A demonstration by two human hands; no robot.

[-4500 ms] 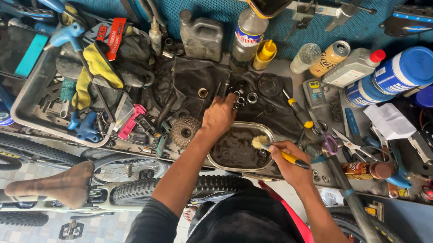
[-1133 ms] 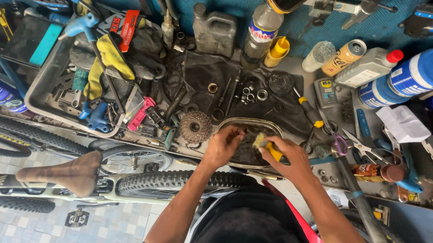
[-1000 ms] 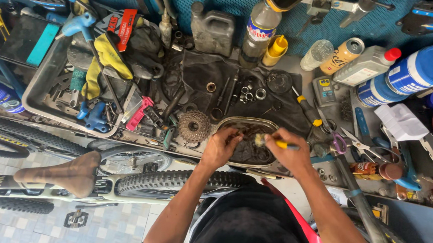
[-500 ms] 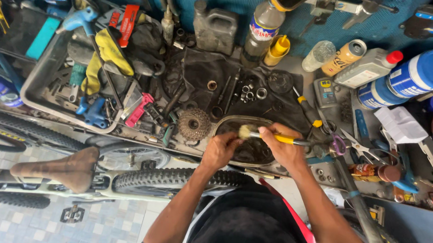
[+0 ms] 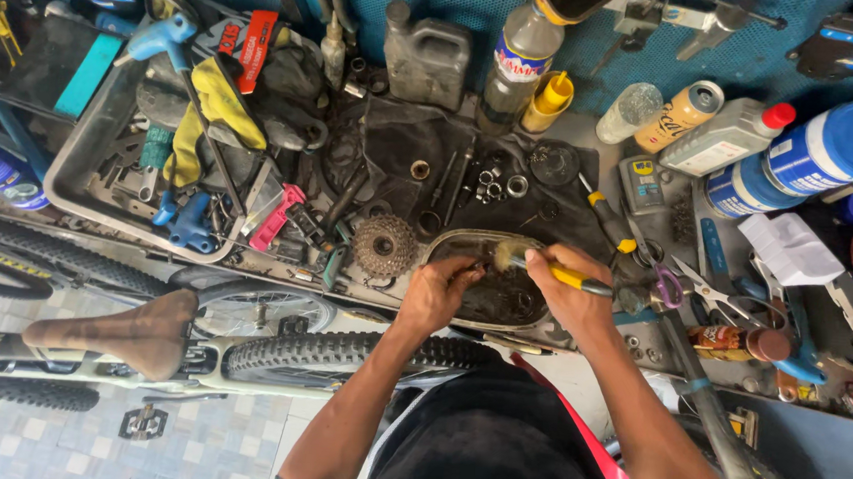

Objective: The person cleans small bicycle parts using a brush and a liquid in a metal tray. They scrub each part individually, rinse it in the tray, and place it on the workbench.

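Cluttered workbench (image 5: 628,336) below me holds an oval metal pan (image 5: 443,247) of dark grimy liquid. My left hand (image 5: 433,291) pinches a small dark part over it; my right hand (image 5: 568,291) grips a yellow-handled brush (image 5: 534,264), bristles on the pan's far rim.

One head-worn camera looks almost straight down from above onto a cluttered workbench (image 5: 649,145), close enough that the person's forearms rise from the bottom edge (a bicycle saddle (image 5: 134,335) fills the lower left corner). No second view overlaps.
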